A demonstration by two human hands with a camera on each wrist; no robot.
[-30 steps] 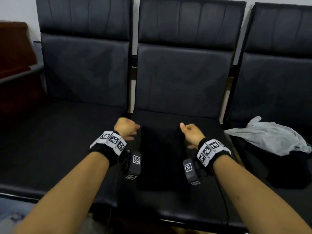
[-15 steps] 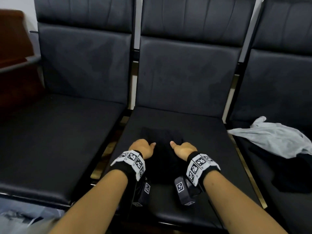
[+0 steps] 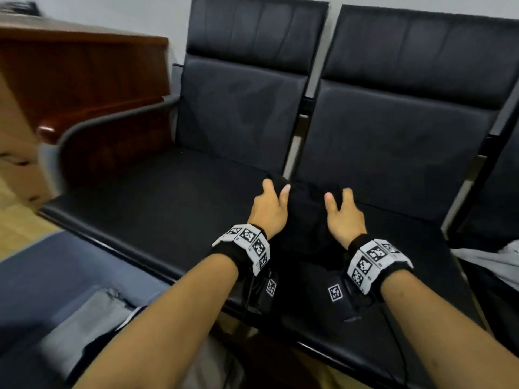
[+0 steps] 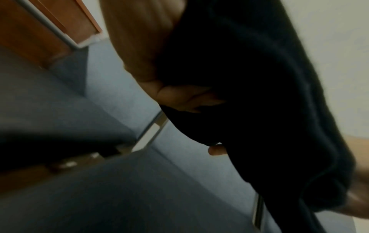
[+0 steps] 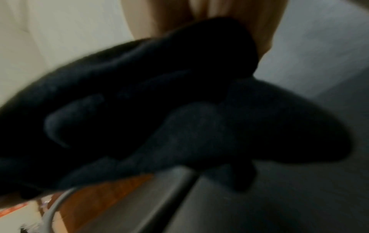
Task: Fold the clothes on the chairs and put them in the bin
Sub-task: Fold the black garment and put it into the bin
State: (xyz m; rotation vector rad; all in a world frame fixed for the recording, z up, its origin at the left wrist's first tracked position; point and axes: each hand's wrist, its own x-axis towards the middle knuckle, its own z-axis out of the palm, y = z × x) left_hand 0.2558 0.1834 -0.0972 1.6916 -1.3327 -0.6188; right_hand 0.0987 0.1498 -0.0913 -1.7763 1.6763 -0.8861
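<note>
Black garment (image 3: 306, 217) held by both hands; no writing.

Bare forearms. Left wrist band (image 3: 247, 248) and right wrist band (image 3: 376, 262): black, white square-code tags. Small black tagged camera box (image 3: 337, 296) under each wrist, thin black cable.

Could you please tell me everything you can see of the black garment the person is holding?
The black garment is a soft, dark, knit-looking bundle, folded or bunched rather than spread out. It is held between both hands above the seats of the black chairs. The left hand grips its left edge, thumb on top and fingers curled beneath; the right hand holds its right side. The wrist views show thick, rounded folds sagging below the fingers. Its type cannot be told.
</note>
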